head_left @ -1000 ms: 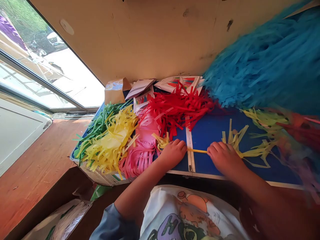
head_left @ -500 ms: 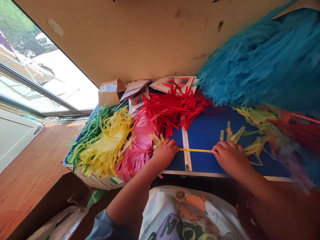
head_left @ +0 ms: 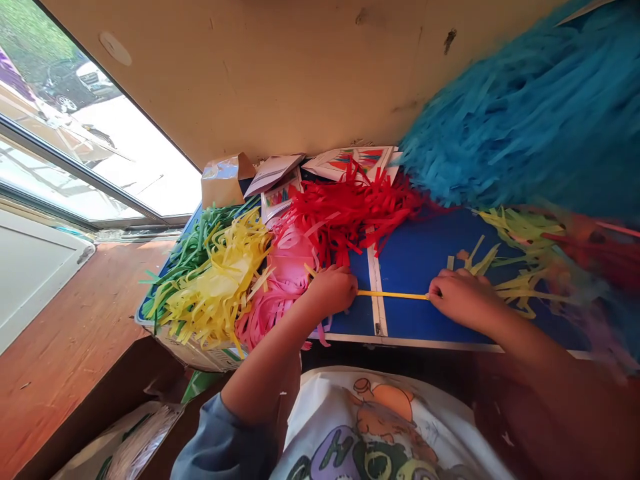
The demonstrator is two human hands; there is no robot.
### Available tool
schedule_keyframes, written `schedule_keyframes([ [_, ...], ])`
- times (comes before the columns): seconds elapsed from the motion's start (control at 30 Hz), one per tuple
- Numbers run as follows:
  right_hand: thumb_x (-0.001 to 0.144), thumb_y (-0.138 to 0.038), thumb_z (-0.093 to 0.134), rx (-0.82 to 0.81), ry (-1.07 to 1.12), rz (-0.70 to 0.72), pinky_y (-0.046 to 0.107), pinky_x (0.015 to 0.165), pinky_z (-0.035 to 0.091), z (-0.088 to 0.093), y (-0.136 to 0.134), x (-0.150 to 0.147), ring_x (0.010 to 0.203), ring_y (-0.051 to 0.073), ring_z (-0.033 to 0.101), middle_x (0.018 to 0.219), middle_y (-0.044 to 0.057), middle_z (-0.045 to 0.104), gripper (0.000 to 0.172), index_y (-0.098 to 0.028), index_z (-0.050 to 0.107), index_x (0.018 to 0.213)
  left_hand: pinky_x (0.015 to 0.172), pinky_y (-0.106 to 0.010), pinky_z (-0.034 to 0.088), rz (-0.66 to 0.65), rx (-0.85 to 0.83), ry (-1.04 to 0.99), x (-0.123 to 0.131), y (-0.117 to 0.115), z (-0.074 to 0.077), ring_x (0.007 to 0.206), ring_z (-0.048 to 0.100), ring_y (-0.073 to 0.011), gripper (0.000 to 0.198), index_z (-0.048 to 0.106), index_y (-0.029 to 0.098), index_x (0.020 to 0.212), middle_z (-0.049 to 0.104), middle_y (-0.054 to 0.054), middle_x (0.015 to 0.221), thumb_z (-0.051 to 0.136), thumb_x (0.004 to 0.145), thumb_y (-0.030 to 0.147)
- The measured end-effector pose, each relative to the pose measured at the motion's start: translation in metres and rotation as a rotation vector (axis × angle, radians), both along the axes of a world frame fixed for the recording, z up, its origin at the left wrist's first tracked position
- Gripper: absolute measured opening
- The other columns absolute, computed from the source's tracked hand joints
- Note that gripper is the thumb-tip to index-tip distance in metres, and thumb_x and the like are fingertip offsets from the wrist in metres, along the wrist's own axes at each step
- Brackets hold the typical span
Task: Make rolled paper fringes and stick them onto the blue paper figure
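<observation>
A thin yellow twisted paper strip (head_left: 393,295) is stretched level above the blue tabletop (head_left: 415,257). My left hand (head_left: 336,290) is closed on its left end, beside the pink paper fringe (head_left: 293,260). At the other end, my right hand (head_left: 457,293) pinches the strip between thumb and fingers. Loose pale yellow fringe (head_left: 483,260) shows just beyond my right hand. Red fringe (head_left: 350,213) lies behind my left hand, and yellow fringe (head_left: 215,280) and green fringe (head_left: 193,243) lie farther left.
A big blue fringe bundle (head_left: 520,127) fills the upper right. Printed packets (head_left: 350,163) and a brown paper packet (head_left: 225,180) lie along the wall. An open cardboard box (head_left: 115,393) stands at the lower left, below the table edge. A window (head_left: 145,177) is at the left.
The strip is still stretched between both hands. My right hand has shifted slightly right and up in the view, and the whole scene has shifted a little with the camera.
</observation>
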State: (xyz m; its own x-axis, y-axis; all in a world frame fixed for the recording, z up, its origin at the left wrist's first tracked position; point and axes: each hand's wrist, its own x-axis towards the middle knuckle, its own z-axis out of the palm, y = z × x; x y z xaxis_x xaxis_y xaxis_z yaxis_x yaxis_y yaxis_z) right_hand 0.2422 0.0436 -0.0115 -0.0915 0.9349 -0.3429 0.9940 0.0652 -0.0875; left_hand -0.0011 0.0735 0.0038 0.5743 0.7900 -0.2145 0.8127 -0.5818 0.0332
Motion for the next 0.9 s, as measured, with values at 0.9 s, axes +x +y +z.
schedule_keyframes([
  [0.9, 0.081, -0.026, 0.042, -0.131, 0.038, -0.027, 0.043, 0.077, 0.036, 0.004, 0.012, 0.0, 0.098, 0.028, 0.048, 0.099, 0.009, 0.057, 0.024, -0.02, 0.064, 0.076, 0.104, -0.04, 0.029, -0.156, 0.18, -0.03, 0.04, -0.052, -0.028, 0.131, 0.032, -0.0223, 0.057, 0.035, 0.014, 0.137, 0.031, -0.005, 0.144, 0.029, 0.092, 0.049],
])
